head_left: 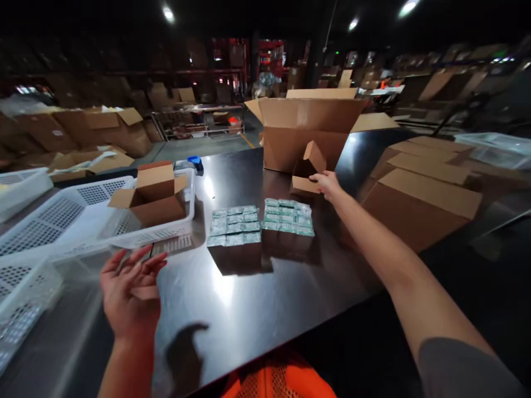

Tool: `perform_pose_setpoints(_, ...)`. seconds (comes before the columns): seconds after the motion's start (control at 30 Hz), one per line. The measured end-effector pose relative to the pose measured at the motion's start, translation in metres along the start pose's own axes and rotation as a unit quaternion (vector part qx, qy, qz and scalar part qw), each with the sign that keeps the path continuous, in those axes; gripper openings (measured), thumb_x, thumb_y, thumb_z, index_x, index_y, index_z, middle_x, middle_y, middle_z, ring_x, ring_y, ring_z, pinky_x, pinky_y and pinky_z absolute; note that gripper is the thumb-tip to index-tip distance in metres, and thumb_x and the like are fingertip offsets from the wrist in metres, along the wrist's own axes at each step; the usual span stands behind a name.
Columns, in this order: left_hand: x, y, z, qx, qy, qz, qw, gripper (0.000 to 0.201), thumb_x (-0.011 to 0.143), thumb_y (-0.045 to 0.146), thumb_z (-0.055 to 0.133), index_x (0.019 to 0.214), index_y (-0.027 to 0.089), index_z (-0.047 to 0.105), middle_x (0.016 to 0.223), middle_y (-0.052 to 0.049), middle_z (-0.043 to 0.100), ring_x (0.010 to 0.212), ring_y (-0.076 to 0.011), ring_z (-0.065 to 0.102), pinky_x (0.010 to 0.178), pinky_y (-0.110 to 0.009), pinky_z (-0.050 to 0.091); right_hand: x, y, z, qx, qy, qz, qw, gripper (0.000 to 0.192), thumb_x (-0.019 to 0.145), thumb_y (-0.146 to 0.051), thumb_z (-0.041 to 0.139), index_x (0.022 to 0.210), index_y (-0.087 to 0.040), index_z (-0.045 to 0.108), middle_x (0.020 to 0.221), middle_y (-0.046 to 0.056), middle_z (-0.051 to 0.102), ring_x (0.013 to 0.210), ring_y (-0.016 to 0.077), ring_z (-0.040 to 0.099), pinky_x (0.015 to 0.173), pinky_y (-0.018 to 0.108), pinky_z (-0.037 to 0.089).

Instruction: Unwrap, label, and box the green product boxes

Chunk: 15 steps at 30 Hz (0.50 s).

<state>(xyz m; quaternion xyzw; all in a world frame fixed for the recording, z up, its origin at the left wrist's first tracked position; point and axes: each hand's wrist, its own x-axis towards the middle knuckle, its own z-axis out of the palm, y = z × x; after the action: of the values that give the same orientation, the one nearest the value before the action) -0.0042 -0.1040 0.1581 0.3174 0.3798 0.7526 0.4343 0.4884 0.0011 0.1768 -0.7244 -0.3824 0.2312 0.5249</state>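
With its fingers closed on a flap, my right hand [327, 184] grips a small brown cardboard box [306, 184] that stands in front of a large open carton [307, 138]. My left hand [133, 290] is raised over the table's left side, fingers apart and holding nothing. Between my hands sit two block-shaped stacks of small green-and-silver wrapped packets, the left stack [234, 225] and the right stack [288, 217]. Each has a dark front side below the packets. Another open cardboard box [157, 199] rests in a white plastic basket [191, 204] beyond my left hand.
Flattened or folded cardboard boxes [427, 193] lie along the right side of the metal table [249, 320]. A blue tape dispenser [194, 163] is near the basket. More white baskets [62, 215] stand at left. Large cartons [99, 132] fill the background at left.
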Motion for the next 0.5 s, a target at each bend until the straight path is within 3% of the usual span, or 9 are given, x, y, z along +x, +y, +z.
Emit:
perform_pose_setpoints(0.13, -0.004, 0.014, 0.029, -0.056, -0.026, 0.119, 0.991, 0.053, 0.055, 0.009, 0.064, 0.105, 0.023, 0.054, 0.083, 0.003, 0.073, 0.069, -0.0178, 0.069, 0.061, -0.030, 0.056, -0.027, 0.013, 0.012, -0.117, -0.162, -0.144, 0.969, 0.049, 0.058, -0.016, 0.087, 0.105, -0.019, 0.073, 0.101, 0.005, 0.071, 0.084, 0.0201, 0.063, 0.078, 0.030, 0.054)
perform_pose_setpoints(0.2, -0.014, 0.015, 0.045, -0.091, -0.072, 0.149, 0.982, 0.049, 0.057, 0.009, 0.065, 0.103, 0.022, 0.056, 0.083, 0.003, 0.074, 0.071, -0.0182, 0.069, 0.061, -0.031, 0.057, -0.037, 0.016, 0.016, -0.171, -0.199, -0.197, 0.945, 0.040, 0.058, -0.014, 0.084, 0.097, -0.020, 0.077, 0.092, 0.005, 0.071, 0.082, 0.0206, 0.063, 0.079, 0.030, 0.052)
perform_pose_setpoints(0.3, -0.033, 0.014, 0.059, -0.107, -0.168, 0.166, 0.966, 0.044, 0.064, 0.011, 0.068, 0.106, 0.023, 0.058, 0.091, 0.001, 0.076, 0.068, -0.0186, 0.070, 0.062, -0.033, 0.058, -0.048, 0.017, 0.022, -0.240, -0.202, -0.257, 0.914, 0.017, 0.071, -0.013, 0.072, 0.085, -0.019, 0.078, 0.084, 0.006, 0.069, 0.079, 0.0199, 0.062, 0.079, 0.028, 0.048)
perform_pose_setpoints(0.37, -0.044, 0.016, 0.059, -0.093, -0.205, 0.182, 0.957, 0.042, 0.068, 0.015, 0.072, 0.107, 0.024, 0.059, 0.095, 0.000, 0.076, 0.067, -0.0191, 0.069, 0.062, -0.035, 0.058, -0.053, 0.016, 0.025, -0.279, -0.191, -0.287, 0.896, 0.015, 0.075, -0.010, 0.064, 0.077, -0.017, 0.076, 0.081, 0.007, 0.068, 0.078, 0.0195, 0.062, 0.077, 0.028, 0.047)
perform_pose_setpoints(0.5, -0.053, 0.030, 0.043, -0.032, -0.190, 0.229, 0.954, 0.042, 0.070, 0.023, 0.077, 0.108, 0.032, 0.062, 0.093, 0.002, 0.074, 0.068, -0.0220, 0.066, 0.054, -0.039, 0.057, -0.060, 0.010, 0.021, -0.338, -0.160, -0.333, 0.866, 0.019, 0.077, -0.007, 0.058, 0.074, -0.018, 0.073, 0.082, 0.006, 0.067, 0.081, 0.0197, 0.061, 0.077, 0.027, 0.045)
